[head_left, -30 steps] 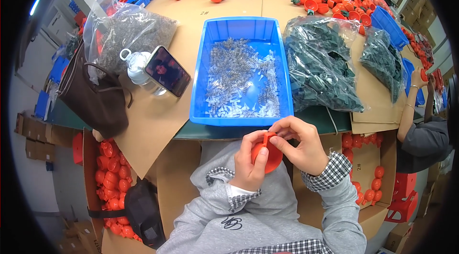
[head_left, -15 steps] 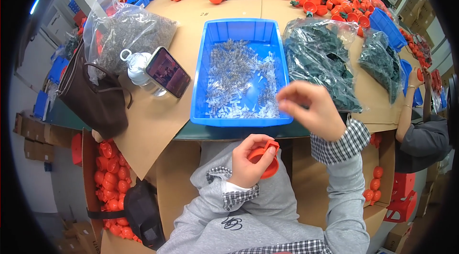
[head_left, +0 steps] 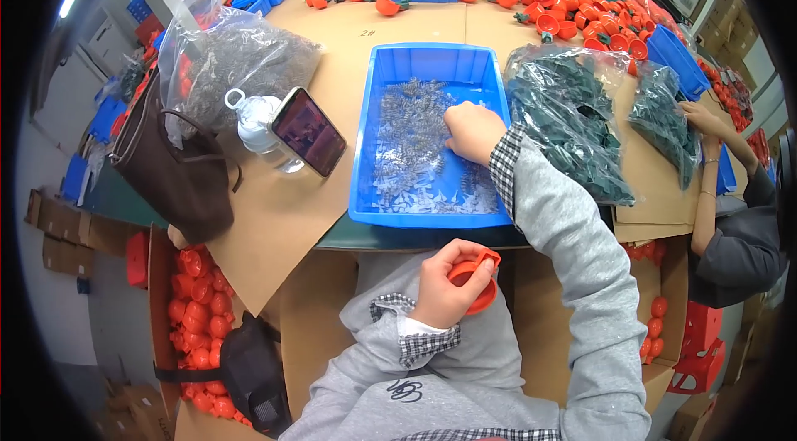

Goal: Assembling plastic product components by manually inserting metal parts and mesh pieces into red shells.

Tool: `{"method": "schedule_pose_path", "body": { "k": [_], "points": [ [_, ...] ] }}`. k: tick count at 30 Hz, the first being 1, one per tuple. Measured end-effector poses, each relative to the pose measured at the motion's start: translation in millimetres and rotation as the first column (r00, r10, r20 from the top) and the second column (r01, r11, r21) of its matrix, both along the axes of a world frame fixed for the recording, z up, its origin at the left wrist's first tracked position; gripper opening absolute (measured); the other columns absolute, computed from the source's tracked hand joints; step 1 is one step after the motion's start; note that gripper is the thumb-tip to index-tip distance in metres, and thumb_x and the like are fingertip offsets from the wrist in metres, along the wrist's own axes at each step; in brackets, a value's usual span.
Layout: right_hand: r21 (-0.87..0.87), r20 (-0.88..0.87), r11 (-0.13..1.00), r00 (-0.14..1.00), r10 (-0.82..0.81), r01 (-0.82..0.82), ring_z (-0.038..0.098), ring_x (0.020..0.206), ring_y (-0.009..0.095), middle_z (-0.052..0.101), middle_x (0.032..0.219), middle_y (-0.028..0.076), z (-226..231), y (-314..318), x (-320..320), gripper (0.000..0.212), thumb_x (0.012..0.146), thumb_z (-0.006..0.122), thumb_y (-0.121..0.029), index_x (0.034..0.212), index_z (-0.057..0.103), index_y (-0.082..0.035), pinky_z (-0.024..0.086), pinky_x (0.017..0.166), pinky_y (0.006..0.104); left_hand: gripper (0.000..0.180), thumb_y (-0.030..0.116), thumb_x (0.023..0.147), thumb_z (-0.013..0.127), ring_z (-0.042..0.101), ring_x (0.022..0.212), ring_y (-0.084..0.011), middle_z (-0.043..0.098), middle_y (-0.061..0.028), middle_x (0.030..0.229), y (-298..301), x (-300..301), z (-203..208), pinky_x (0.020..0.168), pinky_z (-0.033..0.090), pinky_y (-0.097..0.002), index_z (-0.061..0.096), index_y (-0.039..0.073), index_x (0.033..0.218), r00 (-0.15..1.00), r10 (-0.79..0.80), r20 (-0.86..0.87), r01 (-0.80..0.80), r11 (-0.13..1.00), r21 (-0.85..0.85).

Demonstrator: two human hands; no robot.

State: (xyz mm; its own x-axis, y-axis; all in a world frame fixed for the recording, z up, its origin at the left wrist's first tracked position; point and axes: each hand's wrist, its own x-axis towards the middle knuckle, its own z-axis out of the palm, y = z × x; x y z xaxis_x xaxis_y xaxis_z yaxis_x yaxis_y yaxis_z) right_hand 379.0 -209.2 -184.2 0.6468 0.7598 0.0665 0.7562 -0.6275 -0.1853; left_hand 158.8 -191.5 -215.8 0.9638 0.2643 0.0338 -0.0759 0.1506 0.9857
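Observation:
My left hand (head_left: 448, 285) is wrapped round an orange-red plastic cup (head_left: 484, 298) over my lap, thumb along its squared tab and the hollow side facing up. My right hand (head_left: 475, 132) reaches into the blue tray (head_left: 427, 220), its fingers curled together and pointing down at the right part of the contents. What those fingertips pinch, if anything, is hidden. Metal springs (head_left: 408, 121) are heaped on the tray's left and middle; small whitish plastic pieces (head_left: 415, 198) lie along its near side and among the springs.
Right of the tray lie clear bags of dark green parts (head_left: 569, 125). To the left stand a phone (head_left: 309, 132) against a bottle (head_left: 253, 121), a bag of springs (head_left: 249, 59) and a brown handbag (head_left: 170, 171). Orange-red cups (head_left: 573, 5) cover the far table; a co-worker's arm (head_left: 710, 167) is at right.
My right hand has moved from above the tray's near right corner down into the tray. My left hand keeps hold of the cup. The whole view has shifted slightly.

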Motion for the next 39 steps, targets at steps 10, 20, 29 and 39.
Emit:
{"method": "schedule_pose_path", "body": {
  "k": [10,20,29,39],
  "points": [
    [0.025,0.015,0.998,0.998,-0.054,0.053,0.06,0.083,0.036,0.061,0.083,0.02,-10.0,5.5,7.0,0.017,0.068,0.064,-0.01,0.08,0.058,0.0,0.049,0.072,0.0428,0.016,0.012,0.08,0.063,0.063,0.076,-0.0145,0.066,-0.0093,0.081,1.1,0.5,-1.8,0.07,0.049,-0.0258,0.059,0.0,0.089,1.0,0.014,0.025,-0.016,0.997,0.073],
    [0.514,-0.305,0.858,0.936,0.173,0.009,0.062,0.071,0.031,0.061,0.071,0.019,11.3,-18.1,-27.5,0.013,0.073,0.063,-0.008,0.075,0.057,0.004,0.048,0.063,0.0368,0.016,0.011,0.082,0.06,0.062,0.075,-0.0133,0.065,-0.0087,0.081,3.5,1.7,-3.8,0.07,0.049,-0.0257,0.058,-0.002,0.09,0.999,0.009,0.031,-0.009,1.0,-0.01],
    [0.632,-0.302,0.773,0.936,0.18,0.056,0.061,0.065,0.025,0.062,0.074,0.015,22.1,-46.5,-51.5,0.011,0.076,0.062,-0.007,0.082,0.064,0.002,0.048,0.061,0.033,0.019,0.014,0.089,0.05,0.06,0.075,-0.0131,0.063,-0.0096,0.082,3.5,2.9,-5.5,0.069,0.048,-0.0254,0.055,-0.004,0.093,0.998,-0.041,0.047,0.049,0.978,-0.2],
    [0.621,-0.123,0.781,0.975,0.183,-0.069,0.06,0.062,0.02,0.06,0.07,0.011,16.6,-55.5,-54.1,0.01,0.078,0.06,-0.003,0.085,0.058,0.003,0.048,0.06,0.028,0.018,0.013,0.09,0.048,0.06,0.073,-0.0133,0.063,-0.0096,0.082,2.0,2.7,-5.4,0.067,0.048,-0.0257,0.055,-0.004,0.094,0.998,-0.025,0.051,0.033,0.984,-0.174]
  ]
}}
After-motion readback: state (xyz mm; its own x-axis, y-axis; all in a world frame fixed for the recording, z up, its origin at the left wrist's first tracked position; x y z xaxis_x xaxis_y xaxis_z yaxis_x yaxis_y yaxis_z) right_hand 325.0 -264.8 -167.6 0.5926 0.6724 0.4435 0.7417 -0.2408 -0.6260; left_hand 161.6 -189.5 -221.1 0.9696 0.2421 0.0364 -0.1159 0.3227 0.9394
